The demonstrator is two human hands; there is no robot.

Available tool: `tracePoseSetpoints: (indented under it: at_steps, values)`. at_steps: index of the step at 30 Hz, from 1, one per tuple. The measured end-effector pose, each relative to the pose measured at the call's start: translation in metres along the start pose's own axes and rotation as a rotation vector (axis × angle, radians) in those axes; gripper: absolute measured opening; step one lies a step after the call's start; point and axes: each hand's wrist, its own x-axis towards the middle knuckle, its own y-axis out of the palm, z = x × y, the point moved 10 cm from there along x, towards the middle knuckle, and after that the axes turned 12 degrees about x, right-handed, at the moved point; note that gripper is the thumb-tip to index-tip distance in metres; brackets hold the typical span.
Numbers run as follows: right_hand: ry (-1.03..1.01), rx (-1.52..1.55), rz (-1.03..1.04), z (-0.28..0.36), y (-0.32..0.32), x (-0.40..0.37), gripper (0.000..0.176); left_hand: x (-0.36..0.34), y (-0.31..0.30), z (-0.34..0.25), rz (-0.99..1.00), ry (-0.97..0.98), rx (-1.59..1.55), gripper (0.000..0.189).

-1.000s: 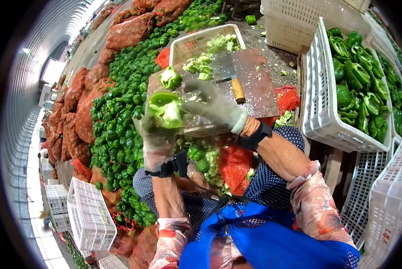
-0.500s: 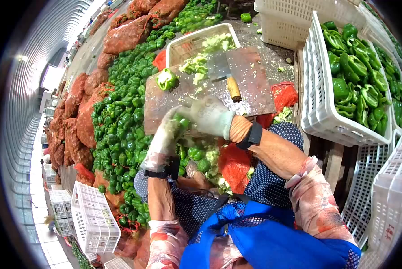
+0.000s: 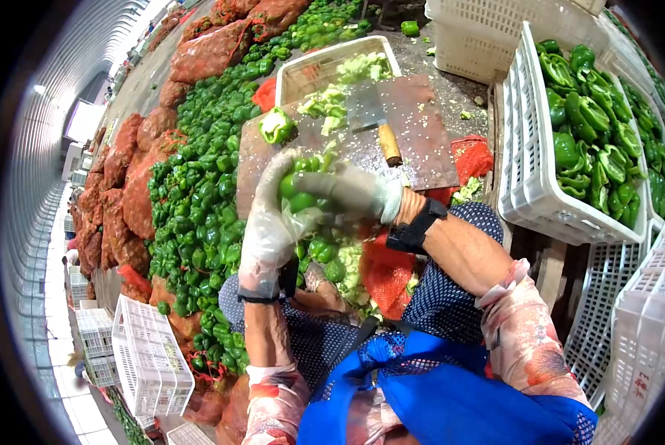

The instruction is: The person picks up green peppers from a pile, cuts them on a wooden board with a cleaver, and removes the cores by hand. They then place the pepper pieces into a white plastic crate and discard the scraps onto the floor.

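Observation:
My left hand (image 3: 267, 216), in a pale glove, is closed around a green bell pepper (image 3: 295, 196) above the near edge of a wooden cutting board (image 3: 429, 111). My right hand (image 3: 358, 194), gloved too, reaches across to the same pepper, its fingers smeared by motion. Pale green bits blur at the pepper's top. A bell pepper with its top cut open (image 3: 275, 126) sits on the board's left side. Right of it lies a cleaver (image 3: 389, 146) with a wooden handle, among scattered seeds and pale cores (image 3: 331, 104).
Behind the board stands a white bin (image 3: 295, 80) with cores in it. Whole peppers (image 3: 199, 178) are heaped at the left, by red mesh sacks (image 3: 210, 53). To the right, a white crate (image 3: 529, 141) holds cut peppers. Another crate (image 3: 151, 356) stands lower left.
My left hand has turned upward and raised the pepper, which shows more now. My right hand has shifted slightly and become blurred. Cleaver and board stay as they were.

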Motion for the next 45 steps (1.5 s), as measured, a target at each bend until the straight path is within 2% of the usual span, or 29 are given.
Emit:
tracePoseSetpoints:
  at_steps: [2, 3, 4, 6, 7, 10, 11, 12, 13, 16, 18, 19, 20, 22, 23, 24, 25, 26, 28, 29, 32, 34, 36, 37, 40, 41, 42, 44, 45]
  values:
    - [-0.192, -0.023, 0.018, -0.011, -0.004, 0.018, 0.053, 0.0, -0.002, 0.008, -0.015, -0.125, -0.157, 0.072]
    - [-0.174, -0.423, -0.161, -0.016, -0.019, 0.019, 0.061, 0.0, -0.007, 0.014, -0.089, -0.099, -0.108, 0.068]
    - [-0.181, -0.745, -0.212, -0.018, -0.017, 0.026, 0.059, 0.001, -0.011, 0.021, -0.164, -0.077, -0.056, 0.064]
    - [-0.286, -0.901, -0.253, 0.0, -0.002, 0.003, 0.061, -0.002, -0.009, 0.031, -0.142, -0.132, -0.13, 0.063]
    - [-0.52, -0.866, -0.272, -0.006, -0.006, 0.012, 0.068, -0.003, -0.008, 0.032, -0.165, -0.138, -0.093, 0.066]
    - [-0.291, -0.956, -0.213, -0.004, -0.006, 0.013, 0.072, -0.002, 0.0, 0.047, -0.144, -0.213, -0.409, 0.073]
    - [-0.276, -1.017, -0.213, -0.005, -0.005, 0.012, 0.073, 0.0, 0.001, 0.048, -0.16, -0.16, -0.564, 0.064]
    - [-0.211, -1.031, -0.201, -0.014, -0.008, 0.015, 0.072, 0.0, 0.004, 0.045, -0.166, -0.193, -0.535, 0.063]
    - [-0.352, -1.071, -0.178, -0.022, -0.009, 0.023, 0.066, 0.005, -0.001, 0.049, -0.06, -0.187, -0.223, 0.062]
    - [-0.421, -0.783, -0.108, -0.01, -0.003, 0.01, 0.064, 0.0, 0.004, 0.037, -0.094, -0.171, -0.472, 0.058]
    - [-0.422, -0.491, -0.015, 0.006, 0.008, 0.0, 0.071, 0.0, 0.017, 0.006, 0.052, -0.166, -0.42, 0.059]
    - [-0.421, -0.344, 0.033, 0.005, 0.009, 0.0, 0.074, -0.004, 0.009, 0.015, -0.173, -0.203, -0.484, 0.054]
    - [-0.418, -0.354, 0.025, 0.008, 0.009, -0.001, 0.075, -0.002, 0.006, 0.006, -0.253, -0.178, -0.392, 0.055]
    - [-0.41, -0.376, 0.008, 0.014, 0.01, -0.003, 0.078, 0.001, -0.003, 0.011, -0.223, -0.123, -0.361, 0.056]
    - [-0.404, -0.493, -0.069, 0.015, 0.002, 0.003, 0.077, 0.002, -0.001, 0.009, -0.233, -0.202, -0.363, 0.059]
    - [-0.446, -0.71, -0.14, 0.019, 0.0, 0.004, 0.072, 0.005, -0.004, 0.018, -0.057, -0.111, -0.241, 0.06]
    - [-0.479, -0.926, -0.223, 0.022, -0.002, 0.004, 0.068, 0.005, -0.002, 0.029, -0.127, -0.128, -0.402, 0.059]
    - [-0.436, -1.07, -0.196, 0.019, 0.003, 0.006, 0.065, 0.004, 0.0, 0.041, -0.198, -0.148, -0.561, 0.059]
    - [-0.334, -1.348, -0.137, 0.008, 0.015, 0.006, 0.06, -0.004, 0.0, 0.057, -0.204, -0.13, -0.475, 0.054]
    - [-0.297, -1.363, -0.133, 0.006, 0.019, 0.003, 0.058, -0.005, 0.002, 0.064, -0.132, -0.142, -0.497, 0.054]
    - [-0.5, -1.251, -0.171, 0.008, 0.021, 0.002, 0.057, -0.006, 0.004, 0.069, -0.043, -0.118, -0.54, 0.057]
    - [-0.537, -1.102, -0.126, 0.012, 0.02, 0.002, 0.05, -0.01, -0.005, 0.077, -0.082, -0.213, -0.475, 0.059]
    - [-0.609, -0.962, -0.12, 0.014, 0.02, 0.0, 0.047, -0.006, -0.007, 0.079, -0.149, -0.233, -0.569, 0.059]
    - [-0.71, -0.963, -0.182, 0.017, 0.02, -0.006, 0.044, -0.004, -0.009, 0.066, -0.148, -0.15, -0.429, 0.058]
    - [-0.872, -0.952, -0.224, 0.027, 0.024, -0.012, 0.043, 0.0, -0.011, 0.049, -0.251, -0.122, -0.472, 0.054]
    - [-0.883, -0.922, -0.2, 0.033, 0.025, -0.014, 0.041, -0.002, -0.007, 0.04, -0.291, -0.126, -0.55, 0.051]
    - [-0.905, -0.908, -0.201, 0.037, 0.025, -0.016, 0.042, 0.002, -0.016, 0.033, -0.269, -0.032, -0.365, 0.051]
    - [-0.948, -0.877, -0.203, 0.043, 0.025, -0.02, 0.043, 0.002, -0.017, 0.024, -0.316, -0.015, -0.254, 0.052]
    - [-0.873, -0.893, -0.18, 0.043, 0.023, -0.015, 0.047, -0.002, -0.022, 0.034, -0.484, -0.083, -0.341, 0.051]
